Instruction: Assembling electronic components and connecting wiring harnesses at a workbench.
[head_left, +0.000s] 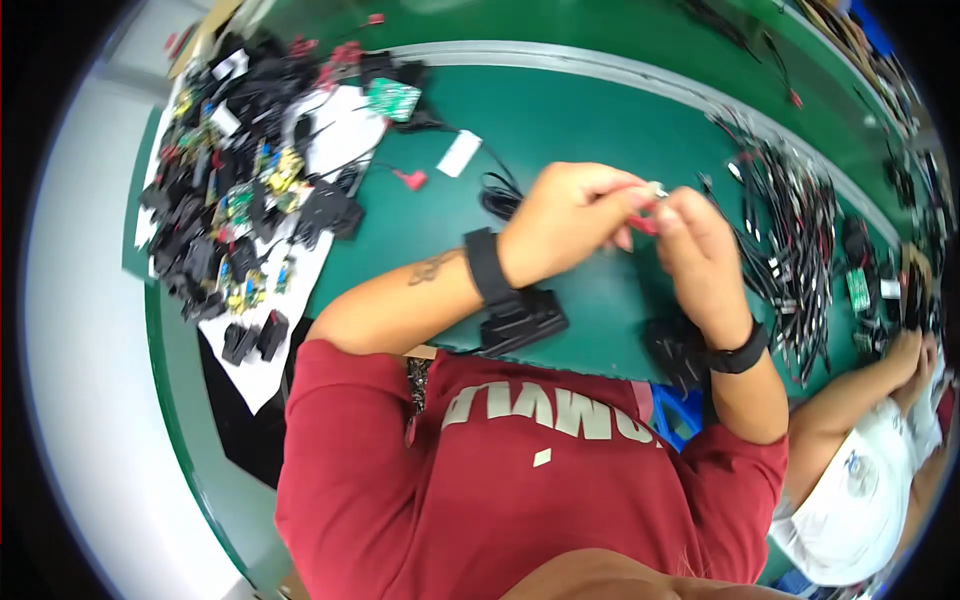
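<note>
Green workbench, left hand and right hand pinching small connector

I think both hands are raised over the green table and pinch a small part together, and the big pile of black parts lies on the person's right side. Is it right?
Not quite. In the head view the left hand and right hand do pinch a small part over the green table, but the pile of black parts lies on the person's left.

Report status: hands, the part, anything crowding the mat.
Left hand and right hand pinch a small red-and-silver part above the green mat. Black housing below wrists; wire bundle right.
</note>
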